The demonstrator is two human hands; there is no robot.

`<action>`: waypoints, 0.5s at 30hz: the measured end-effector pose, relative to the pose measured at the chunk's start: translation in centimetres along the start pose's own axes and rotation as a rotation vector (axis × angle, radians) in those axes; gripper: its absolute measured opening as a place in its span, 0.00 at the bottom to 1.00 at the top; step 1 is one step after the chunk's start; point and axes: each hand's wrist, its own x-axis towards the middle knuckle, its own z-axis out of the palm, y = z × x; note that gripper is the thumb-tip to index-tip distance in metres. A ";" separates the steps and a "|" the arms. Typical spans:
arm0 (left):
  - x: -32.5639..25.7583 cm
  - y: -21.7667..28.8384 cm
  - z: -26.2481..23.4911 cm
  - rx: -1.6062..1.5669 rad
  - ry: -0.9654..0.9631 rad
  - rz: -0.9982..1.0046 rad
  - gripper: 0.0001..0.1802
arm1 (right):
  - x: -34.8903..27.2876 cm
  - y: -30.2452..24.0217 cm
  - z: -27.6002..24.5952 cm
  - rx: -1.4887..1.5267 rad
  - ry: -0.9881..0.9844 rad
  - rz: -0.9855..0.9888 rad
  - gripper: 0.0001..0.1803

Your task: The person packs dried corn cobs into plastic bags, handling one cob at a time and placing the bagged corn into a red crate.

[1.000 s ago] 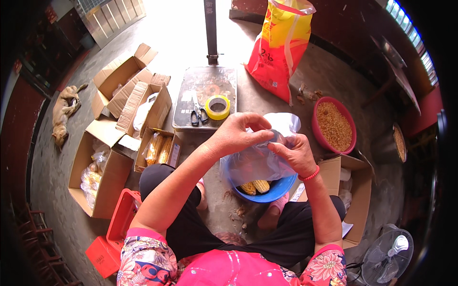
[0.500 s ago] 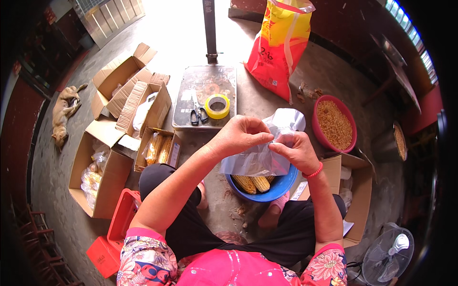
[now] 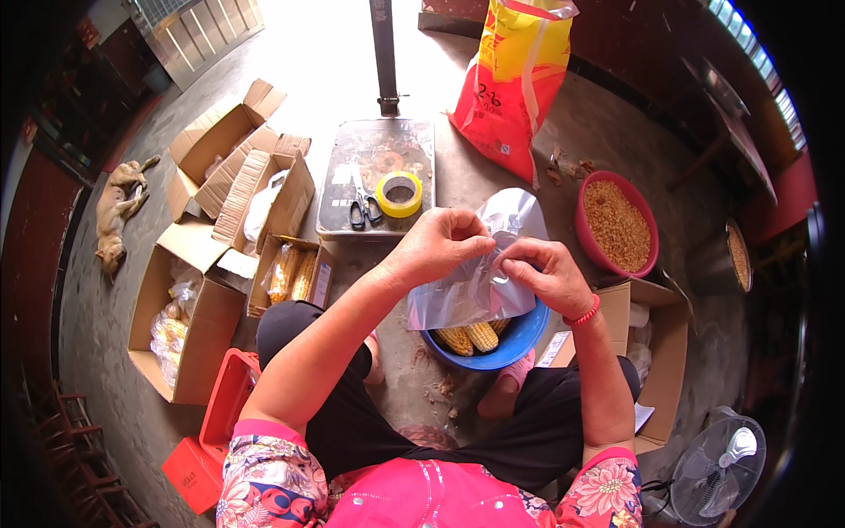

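A clear plastic bag [image 3: 462, 302] hangs in front of me, pinched at its edge between the fingertips of both hands. My left hand [image 3: 440, 253] is closed on the bag's left side, thumb against forefinger. Closed on the other side is my right hand [image 3: 550, 275], a red beaded bracelet on its wrist. Beneath the bag, a blue basin [image 3: 526, 339] stands on the floor between my feet. Several corn cobs [image 3: 481, 335] lie in it, partly covered by the bag.
Ahead is a platform scale [image 3: 339, 198] bearing scissors [image 3: 364, 211] and yellow tape [image 3: 401, 211]. Open cartons [image 3: 211, 339] stand left, another carton [image 3: 669, 352] right. A red basin [image 3: 585, 233] holds kernels, near a red-yellow sack [image 3: 506, 114]. A fan [image 3: 717, 471] and a lying dog [image 3: 119, 211] flank me.
My hands have moved slightly apart, the right one a little to the right, with the bag's edge stretched between them. The bag has shifted slightly; both hands still pinch it.
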 end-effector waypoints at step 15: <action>-0.2 -0.5 1.1 -0.211 -0.145 0.022 0.09 | 0.0 0.1 1.7 -0.067 0.126 -0.118 0.14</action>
